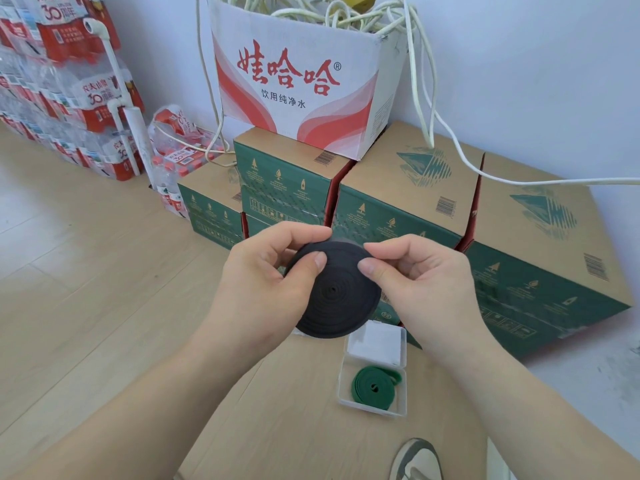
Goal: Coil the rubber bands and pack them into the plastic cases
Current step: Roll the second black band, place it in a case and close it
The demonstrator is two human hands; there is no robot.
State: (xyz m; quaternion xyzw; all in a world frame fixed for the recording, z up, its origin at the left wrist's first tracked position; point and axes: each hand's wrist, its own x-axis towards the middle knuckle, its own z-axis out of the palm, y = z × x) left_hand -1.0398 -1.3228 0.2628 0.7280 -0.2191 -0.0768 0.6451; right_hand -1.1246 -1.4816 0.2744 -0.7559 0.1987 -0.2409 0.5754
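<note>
A black rubber band [337,292], wound into a flat, tight coil, is held up in the air between both hands, its spiral face turned toward the camera. The left hand [256,282] grips its left side, thumb pressed flat on the face and fingers curled over the top rim. The right hand [422,282] pinches the upper right edge between thumb and forefinger, the other fingers loosely curled behind.

Below the coil, a clear plastic case [375,408] lies open on a cardboard surface [294,410], its lid [377,344] folded back toward the wall. Inside the base sits a green rubber band [374,384], coiled (one loose end reaches toward the case's right wall).

The toe of a shoe [415,460] shows at the bottom edge. Beyond the hands, green and tan cartons [398,202] are stacked against the wall, and on them stands a white and red carton [298,81] with pale cords [346,12] spilling from its top. Shrink-wrapped packs of bottled water [69,81] are piled at the far left on the wood floor [69,271], beside a white pipe [117,81].
</note>
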